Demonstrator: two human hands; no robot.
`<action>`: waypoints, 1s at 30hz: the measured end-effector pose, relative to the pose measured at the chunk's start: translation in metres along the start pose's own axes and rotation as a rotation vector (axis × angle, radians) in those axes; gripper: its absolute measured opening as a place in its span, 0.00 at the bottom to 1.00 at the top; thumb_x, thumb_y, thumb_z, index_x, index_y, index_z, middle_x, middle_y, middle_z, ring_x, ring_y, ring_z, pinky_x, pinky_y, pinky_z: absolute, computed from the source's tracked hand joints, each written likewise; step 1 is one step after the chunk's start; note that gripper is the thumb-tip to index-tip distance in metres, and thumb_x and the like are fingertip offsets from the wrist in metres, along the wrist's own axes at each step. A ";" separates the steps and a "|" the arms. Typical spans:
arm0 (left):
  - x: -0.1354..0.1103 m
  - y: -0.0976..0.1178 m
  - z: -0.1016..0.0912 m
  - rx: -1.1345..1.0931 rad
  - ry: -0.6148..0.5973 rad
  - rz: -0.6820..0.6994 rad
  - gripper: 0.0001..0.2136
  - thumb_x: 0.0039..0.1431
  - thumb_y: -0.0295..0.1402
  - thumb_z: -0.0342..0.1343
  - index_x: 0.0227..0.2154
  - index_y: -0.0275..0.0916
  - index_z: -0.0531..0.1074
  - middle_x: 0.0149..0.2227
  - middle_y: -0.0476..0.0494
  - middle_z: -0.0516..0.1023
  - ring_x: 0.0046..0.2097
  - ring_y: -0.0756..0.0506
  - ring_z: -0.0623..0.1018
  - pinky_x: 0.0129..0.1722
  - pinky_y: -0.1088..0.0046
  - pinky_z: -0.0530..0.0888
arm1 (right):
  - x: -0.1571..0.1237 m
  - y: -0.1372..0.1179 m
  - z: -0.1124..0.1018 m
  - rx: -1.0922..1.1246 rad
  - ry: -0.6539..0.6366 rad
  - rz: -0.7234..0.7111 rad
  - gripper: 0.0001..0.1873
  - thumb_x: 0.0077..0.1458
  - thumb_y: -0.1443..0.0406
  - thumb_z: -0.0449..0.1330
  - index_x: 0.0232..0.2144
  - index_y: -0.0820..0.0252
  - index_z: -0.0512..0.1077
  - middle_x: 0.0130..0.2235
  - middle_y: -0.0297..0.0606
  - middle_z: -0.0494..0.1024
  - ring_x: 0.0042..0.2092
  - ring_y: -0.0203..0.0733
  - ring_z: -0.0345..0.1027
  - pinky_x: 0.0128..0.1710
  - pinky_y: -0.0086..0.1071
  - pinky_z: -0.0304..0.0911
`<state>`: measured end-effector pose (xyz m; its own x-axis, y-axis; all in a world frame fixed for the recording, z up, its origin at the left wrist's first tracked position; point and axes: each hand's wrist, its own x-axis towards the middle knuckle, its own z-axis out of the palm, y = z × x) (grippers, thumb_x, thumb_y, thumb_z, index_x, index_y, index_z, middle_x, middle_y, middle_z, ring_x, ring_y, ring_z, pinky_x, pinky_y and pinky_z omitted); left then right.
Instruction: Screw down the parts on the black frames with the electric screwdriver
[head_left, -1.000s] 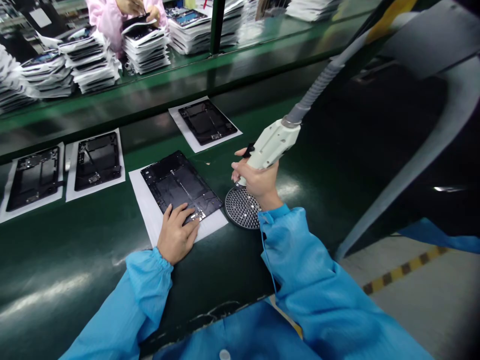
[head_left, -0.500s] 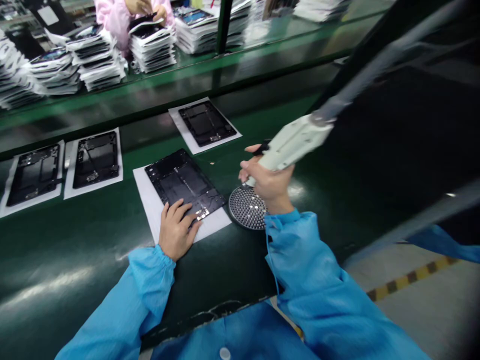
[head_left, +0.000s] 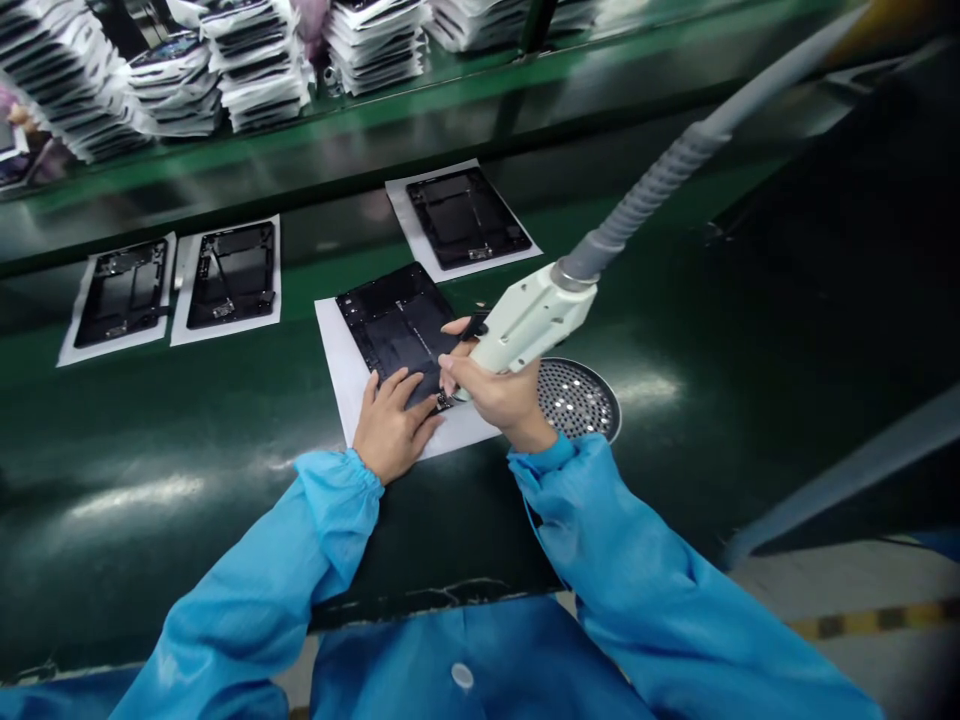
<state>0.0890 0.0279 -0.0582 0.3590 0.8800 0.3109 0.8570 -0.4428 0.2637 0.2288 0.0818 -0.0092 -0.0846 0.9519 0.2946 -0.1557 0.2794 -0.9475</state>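
A black tablet housing [head_left: 401,325] lies on a white paper sheet [head_left: 339,375] in front of me. My left hand [head_left: 394,420] rests flat on its near end with the fingers spread. Wrapped round a pale electric screwdriver [head_left: 529,320] is my right hand [head_left: 502,395]. The tool's lower end is over the housing's near right corner, by a small metallic part beside my left fingertips. Its bit is hidden by my fingers, so I cannot tell if it touches. Partly behind my right wrist sits a round dish of screw holes [head_left: 577,398].
Other tablet housings on paper lie at the left [head_left: 232,275] and the back [head_left: 469,218]. Tall stacks of paper-separated panels [head_left: 259,60] stand on the green shelf [head_left: 337,125]. A grey cable sleeve [head_left: 652,185] runs from the screwdriver to the upper right.
My right hand has brought the screwdriver left from above the round dish to the housing's near corner. My left hand stays on the housing. The whole view has shifted.
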 end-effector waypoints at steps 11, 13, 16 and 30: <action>0.000 0.002 0.000 0.029 -0.003 0.005 0.14 0.64 0.41 0.51 0.46 0.43 0.77 0.55 0.37 0.72 0.59 0.36 0.68 0.60 0.44 0.60 | -0.004 0.009 -0.003 -0.073 -0.103 0.014 0.12 0.47 0.66 0.61 0.36 0.60 0.65 0.18 0.25 0.69 0.20 0.34 0.65 0.27 0.34 0.68; -0.001 0.002 0.000 0.024 0.002 0.010 0.14 0.64 0.41 0.51 0.46 0.43 0.77 0.54 0.37 0.73 0.59 0.35 0.68 0.60 0.43 0.60 | -0.005 0.010 -0.004 -0.088 -0.123 0.011 0.12 0.47 0.66 0.61 0.36 0.60 0.65 0.18 0.26 0.69 0.20 0.35 0.66 0.28 0.35 0.68; -0.001 0.003 0.000 0.016 0.005 0.006 0.14 0.64 0.42 0.51 0.45 0.43 0.76 0.53 0.37 0.73 0.59 0.36 0.68 0.60 0.44 0.60 | -0.006 0.012 -0.004 -0.118 -0.139 -0.022 0.09 0.48 0.66 0.61 0.33 0.59 0.65 0.19 0.26 0.69 0.22 0.35 0.66 0.35 0.38 0.70; -0.030 0.005 -0.017 0.037 0.098 0.075 0.10 0.62 0.36 0.54 0.29 0.37 0.73 0.36 0.43 0.77 0.50 0.40 0.73 0.54 0.55 0.65 | -0.012 -0.018 -0.026 -0.083 0.041 -0.102 0.12 0.50 0.69 0.62 0.38 0.58 0.68 0.18 0.25 0.69 0.20 0.35 0.65 0.26 0.34 0.67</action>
<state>0.0762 -0.0040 -0.0509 0.3864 0.8228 0.4167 0.8426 -0.4986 0.2034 0.2580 0.0687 0.0014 -0.0324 0.9219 0.3860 -0.0794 0.3826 -0.9205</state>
